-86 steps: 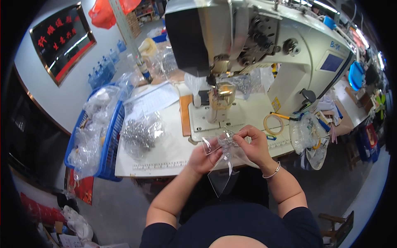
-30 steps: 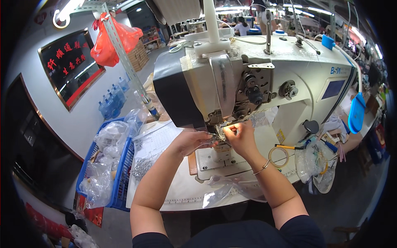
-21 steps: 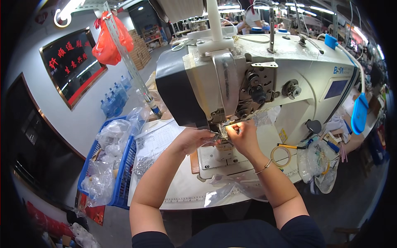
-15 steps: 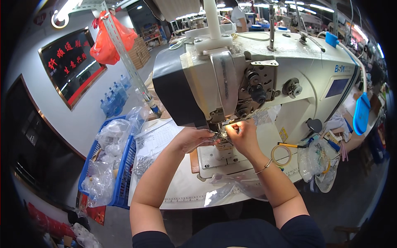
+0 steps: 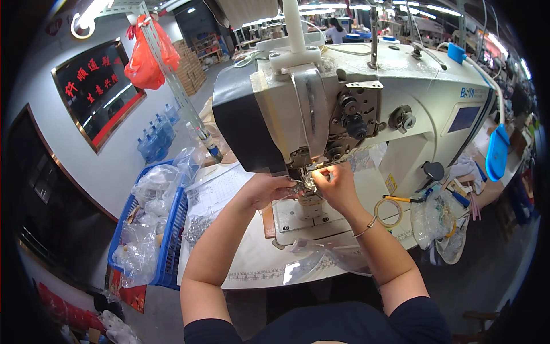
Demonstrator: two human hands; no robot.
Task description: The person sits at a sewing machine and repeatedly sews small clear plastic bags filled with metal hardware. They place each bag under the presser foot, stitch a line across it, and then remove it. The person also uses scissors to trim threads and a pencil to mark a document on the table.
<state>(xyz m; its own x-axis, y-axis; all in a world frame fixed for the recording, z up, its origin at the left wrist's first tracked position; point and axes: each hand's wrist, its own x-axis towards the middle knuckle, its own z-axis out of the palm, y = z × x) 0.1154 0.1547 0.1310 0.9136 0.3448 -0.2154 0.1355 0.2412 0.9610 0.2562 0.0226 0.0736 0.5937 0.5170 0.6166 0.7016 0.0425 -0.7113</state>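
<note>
Both hands meet under the needle area of a large white sewing machine (image 5: 401,86) with a dark end cover. Between the fingers of my left hand (image 5: 264,190) is a small shiny silvery piece (image 5: 299,187), close to the presser foot; its exact kind is too small to tell. Just right of the needle, my right hand (image 5: 339,186) has its fingers curled in a pinch at the other side of that spot. What those fingertips hold is hidden. A bright work light falls on the fingers. Below the hands stands the machine's narrow post (image 5: 310,211).
On the left, a blue basket (image 5: 175,252) holds clear plastic bags. A printed sheet (image 5: 215,192) and a pile of silvery pieces (image 5: 198,227) lie beside it. To the right are a tape roll (image 5: 378,213), a yellow cutter (image 5: 401,199) and plastic bags. Clear plastic film (image 5: 309,264) hangs over the table's front edge.
Both hands stay almost in place at the needle, with only slight finger shifts. The view has moved very little. In the far background, a different part of a person shows.
</note>
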